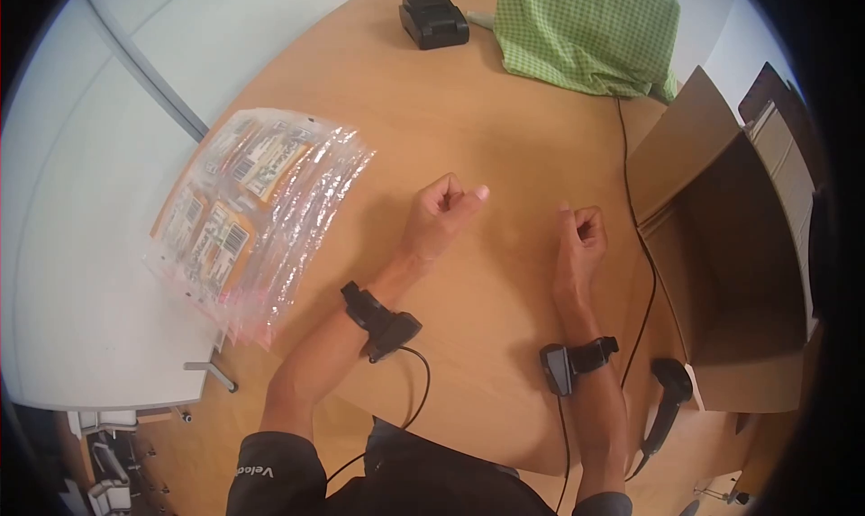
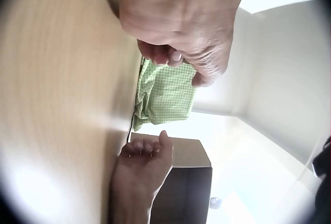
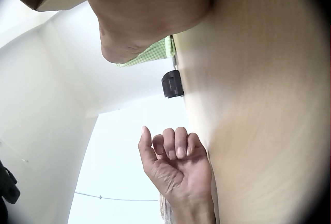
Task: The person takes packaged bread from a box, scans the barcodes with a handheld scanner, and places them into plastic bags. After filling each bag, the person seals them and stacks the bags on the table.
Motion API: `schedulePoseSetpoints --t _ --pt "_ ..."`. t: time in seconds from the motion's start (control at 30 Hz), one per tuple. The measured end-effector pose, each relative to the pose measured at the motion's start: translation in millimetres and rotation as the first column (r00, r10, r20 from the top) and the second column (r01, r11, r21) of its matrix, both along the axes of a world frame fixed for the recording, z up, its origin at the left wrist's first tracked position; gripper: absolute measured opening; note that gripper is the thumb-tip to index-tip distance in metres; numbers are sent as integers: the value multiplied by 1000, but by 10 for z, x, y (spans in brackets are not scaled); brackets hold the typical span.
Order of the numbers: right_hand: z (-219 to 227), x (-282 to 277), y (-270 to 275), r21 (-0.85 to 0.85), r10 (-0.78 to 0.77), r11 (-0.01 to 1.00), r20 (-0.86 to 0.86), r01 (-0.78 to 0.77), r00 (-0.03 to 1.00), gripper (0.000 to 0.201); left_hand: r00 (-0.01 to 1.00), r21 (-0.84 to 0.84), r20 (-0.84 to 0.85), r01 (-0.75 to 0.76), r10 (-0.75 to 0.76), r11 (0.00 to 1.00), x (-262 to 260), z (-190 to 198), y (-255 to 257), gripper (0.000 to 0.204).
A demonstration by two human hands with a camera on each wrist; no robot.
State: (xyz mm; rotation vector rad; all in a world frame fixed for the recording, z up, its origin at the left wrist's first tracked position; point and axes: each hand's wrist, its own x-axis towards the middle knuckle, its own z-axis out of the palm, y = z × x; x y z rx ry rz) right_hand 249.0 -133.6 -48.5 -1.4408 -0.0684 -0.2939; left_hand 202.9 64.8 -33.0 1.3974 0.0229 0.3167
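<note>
My left hand (image 1: 436,217) rests on its side near the middle of the wooden table (image 1: 468,336), fingers loosely curled, thumb pointing forward. Nothing is in it; the right wrist view shows its bare palm and bent fingers. To its right, my right hand (image 1: 581,246) lies the same way, also holding nothing, with its thumb raised in the left wrist view. Nearest the left hand is a stack of clear plastic packs (image 1: 270,201) with orange-and-white barcode labels. An open cardboard box (image 1: 730,246) stands on its side to the right of the right hand.
A green checked cloth (image 1: 586,34) drapes over something at the back. Beside it sits a small black device (image 1: 434,21). A black cable (image 1: 628,183) runs along the table's right side. A black handheld scanner (image 1: 667,399) lies by the near right edge. A white panel (image 1: 99,201) borders the left.
</note>
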Motion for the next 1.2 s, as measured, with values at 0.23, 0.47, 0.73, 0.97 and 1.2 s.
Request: schedulePoseSetpoints --t 0.23,0.47,0.73,0.97,1.2 --pt "15 -24 -69 -117 145 984 74 -136 987 35 979 -103 -64 185 -192 977 -89 -15 77 36" --pt "141 -153 18 -241 550 831 216 -502 807 111 935 116 87 332 -343 936 -118 -86 -177 98" --pt "330 -453 182 -510 796 594 258 -622 548 92 844 146 169 489 -509 860 -401 3 -303 114" --pt "307 -621 283 -425 699 683 139 -595 702 19 882 144 119 439 -456 887 -550 -20 -262 106" --pt "336 -676 354 -225 630 763 48 -606 775 28 896 137 106 417 -432 898 -600 -10 -274 99"
